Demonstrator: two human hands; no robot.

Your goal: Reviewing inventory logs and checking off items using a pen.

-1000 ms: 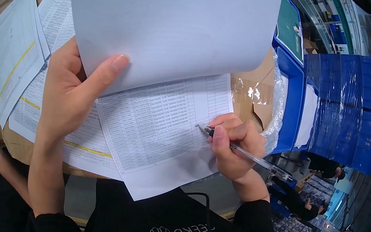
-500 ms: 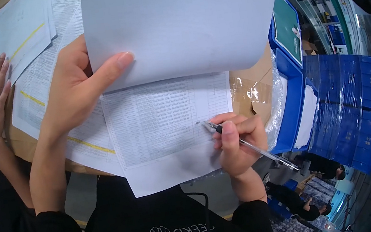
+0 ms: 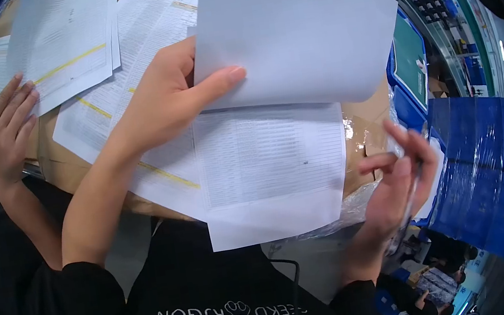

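Observation:
My left hand grips the left edge of a raised blank-backed page, thumb on top and fingers hidden beneath. Below that page lies a printed form with a dense table and a small dark pen mark in its right-hand columns. Off the form's right edge, my right hand is up, partly smeared by motion. A slim clear pen lies along that hand, its fingers loosely bent around it. Under my left forearm are more printed sheets with yellow-highlighted lines.
At left, a co-worker's hand rests on another stack of papers. To the right are a blue bin, a green board, and film-wrapped blue boxes. Brown cardboard shows beneath the form.
My right hand has lifted the pen off the form and moved right. My left hand still holds the raised page. The whole view has shifted, placing the papers farther right.

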